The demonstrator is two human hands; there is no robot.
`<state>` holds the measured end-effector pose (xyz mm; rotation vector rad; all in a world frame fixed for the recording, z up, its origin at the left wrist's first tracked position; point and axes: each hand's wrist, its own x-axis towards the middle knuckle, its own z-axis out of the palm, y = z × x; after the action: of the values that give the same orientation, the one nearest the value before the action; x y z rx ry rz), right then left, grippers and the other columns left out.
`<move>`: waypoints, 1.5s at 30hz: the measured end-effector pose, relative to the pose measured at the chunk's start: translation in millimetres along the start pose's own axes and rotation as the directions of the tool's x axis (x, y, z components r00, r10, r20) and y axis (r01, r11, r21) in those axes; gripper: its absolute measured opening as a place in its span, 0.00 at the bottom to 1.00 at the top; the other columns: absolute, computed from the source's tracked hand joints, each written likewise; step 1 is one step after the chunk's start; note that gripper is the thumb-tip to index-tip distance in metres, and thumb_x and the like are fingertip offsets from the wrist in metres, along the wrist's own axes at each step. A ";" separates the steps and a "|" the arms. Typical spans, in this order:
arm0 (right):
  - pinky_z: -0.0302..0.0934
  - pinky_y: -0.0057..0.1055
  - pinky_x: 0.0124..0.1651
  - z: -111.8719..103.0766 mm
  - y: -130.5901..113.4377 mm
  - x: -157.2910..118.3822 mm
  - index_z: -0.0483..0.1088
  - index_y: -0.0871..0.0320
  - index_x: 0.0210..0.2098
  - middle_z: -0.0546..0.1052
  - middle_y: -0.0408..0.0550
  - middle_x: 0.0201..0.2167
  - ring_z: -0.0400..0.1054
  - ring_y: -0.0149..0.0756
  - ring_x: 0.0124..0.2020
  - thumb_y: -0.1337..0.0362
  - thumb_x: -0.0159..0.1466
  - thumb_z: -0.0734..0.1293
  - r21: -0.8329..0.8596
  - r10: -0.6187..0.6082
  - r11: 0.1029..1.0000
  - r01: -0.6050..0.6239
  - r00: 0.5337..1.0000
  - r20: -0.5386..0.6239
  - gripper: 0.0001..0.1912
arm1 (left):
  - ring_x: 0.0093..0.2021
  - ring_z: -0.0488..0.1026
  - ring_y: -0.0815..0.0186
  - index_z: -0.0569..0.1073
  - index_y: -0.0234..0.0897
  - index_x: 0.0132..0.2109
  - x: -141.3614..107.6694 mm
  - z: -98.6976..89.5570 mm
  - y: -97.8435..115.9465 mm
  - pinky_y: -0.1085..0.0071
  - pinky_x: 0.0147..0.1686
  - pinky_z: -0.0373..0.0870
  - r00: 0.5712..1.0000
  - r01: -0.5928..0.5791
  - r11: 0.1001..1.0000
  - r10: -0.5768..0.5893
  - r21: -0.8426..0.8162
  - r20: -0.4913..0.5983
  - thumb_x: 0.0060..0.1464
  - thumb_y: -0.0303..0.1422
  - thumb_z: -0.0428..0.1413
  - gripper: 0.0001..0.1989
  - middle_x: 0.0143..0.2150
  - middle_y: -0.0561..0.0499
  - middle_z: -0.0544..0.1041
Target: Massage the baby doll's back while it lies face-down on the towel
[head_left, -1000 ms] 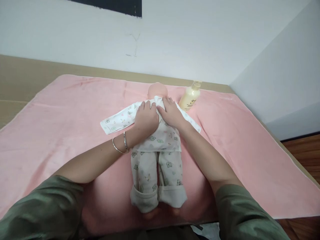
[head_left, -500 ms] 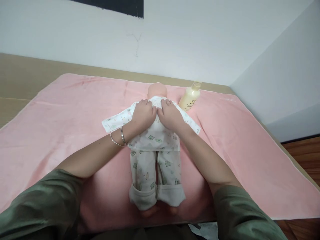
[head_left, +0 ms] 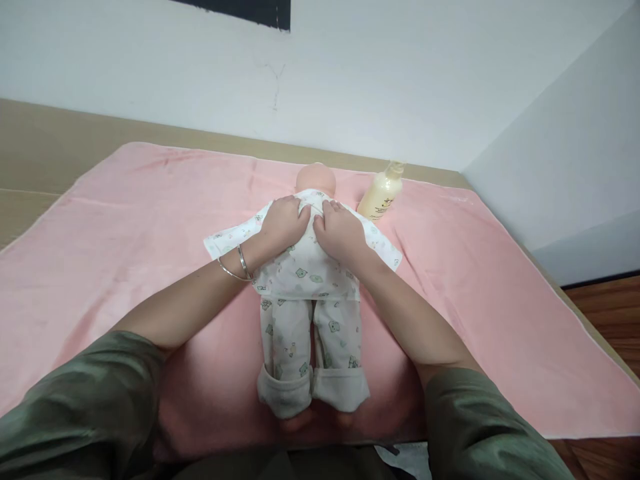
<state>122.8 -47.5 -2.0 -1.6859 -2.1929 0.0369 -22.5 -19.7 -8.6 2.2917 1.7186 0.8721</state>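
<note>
A baby doll (head_left: 311, 270) lies on a pink cloth (head_left: 500, 300) with its smooth round head (head_left: 316, 179) away from me and its feet near me. It wears a white printed top and matching trousers (head_left: 293, 333) with turned-up cuffs; no face shows. My left hand (head_left: 284, 223) rests on the left side of its upper body, fingers laid out toward the shoulder. On the right side my right hand (head_left: 343, 233) rests the same way. Both thumbs point inward near the middle, a small gap between them. Neither hand grasps anything.
A pale yellow pump bottle (head_left: 383, 195) leans on the cloth just beyond the doll's right sleeve. Behind the cloth runs a tan surface edge (head_left: 210, 140), then a white wall (head_left: 375, 80). Wooden flooring (head_left: 607, 313) shows at the right.
My left thumb has shifted slightly up and away from the middle, and the left wrist sits a little higher. The right hand stays nearly in place. The doll and bottle look unmoved.
</note>
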 end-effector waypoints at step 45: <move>0.37 0.61 0.76 6.5 10.1 14.9 0.50 0.69 0.73 0.48 0.62 0.75 0.39 0.55 0.77 0.58 0.71 0.54 0.081 -0.004 0.997 -0.004 0.995 0.096 0.34 | 0.58 0.72 0.53 0.74 0.35 0.51 -3.5 13.6 1.5 0.58 0.60 0.65 0.998 0.060 0.998 -0.060 0.002 -0.016 0.64 0.32 0.42 0.18 0.55 0.41 0.78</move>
<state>127.0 -29.3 -6.4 -1.6717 -2.2292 0.2081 -14.7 -20.4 -20.4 2.2280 1.7864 0.8800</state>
